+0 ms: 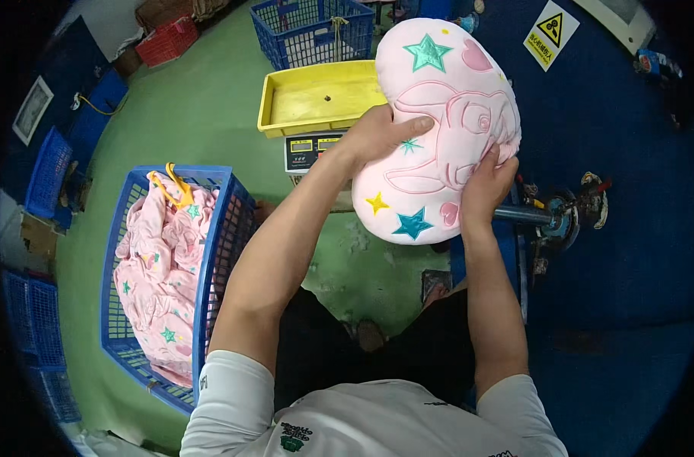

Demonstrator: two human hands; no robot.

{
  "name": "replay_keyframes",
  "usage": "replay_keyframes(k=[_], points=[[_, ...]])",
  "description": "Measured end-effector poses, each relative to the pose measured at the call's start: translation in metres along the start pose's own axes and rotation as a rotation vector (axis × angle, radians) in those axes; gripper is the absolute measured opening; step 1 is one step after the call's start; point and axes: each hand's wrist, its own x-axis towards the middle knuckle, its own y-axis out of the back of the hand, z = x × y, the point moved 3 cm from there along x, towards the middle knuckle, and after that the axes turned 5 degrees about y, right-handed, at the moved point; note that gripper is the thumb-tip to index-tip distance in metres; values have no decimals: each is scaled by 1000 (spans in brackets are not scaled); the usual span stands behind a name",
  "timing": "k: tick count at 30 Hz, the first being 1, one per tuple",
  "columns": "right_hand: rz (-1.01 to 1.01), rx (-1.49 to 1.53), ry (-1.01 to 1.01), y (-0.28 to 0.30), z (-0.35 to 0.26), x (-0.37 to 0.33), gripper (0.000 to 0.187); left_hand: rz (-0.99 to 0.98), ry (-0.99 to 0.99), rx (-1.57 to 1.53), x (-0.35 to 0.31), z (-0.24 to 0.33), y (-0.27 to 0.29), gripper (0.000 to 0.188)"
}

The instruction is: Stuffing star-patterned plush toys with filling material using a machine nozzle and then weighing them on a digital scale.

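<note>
A puffy pink plush cushion (438, 164) is held up in front of me between both hands. It bears green, teal and yellow stars, pink hearts and a stitched animal face. My left hand (381, 135) grips its left edge, the thumb pressed on the front and the other fingers hidden behind. At the lower right edge, my right hand (486, 186) is closed on the cushion, its fingertips sunk into the cloth. Just right of that hand, a metal tube (522, 215) juts out from a blue machine.
A yellow tray (316, 99) rests on a digital scale (305, 152) beyond my left forearm. To my left stands a blue crate (210, 282) of limp pink covers (160, 274). Another blue crate (309, 34) and a red basket (168, 39) stand farther back. A warning sign (551, 34) hangs on the blue surface.
</note>
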Motion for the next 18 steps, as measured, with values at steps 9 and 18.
replay_keyframes(k=[9, 18], points=[[-97, 65, 115, -3, -18, -18, 30, 187, -69, 83, -48, -20, 26, 54], [-463, -102, 367, 12, 1, -5, 32, 420, -26, -238, -102, -162, -78, 56]])
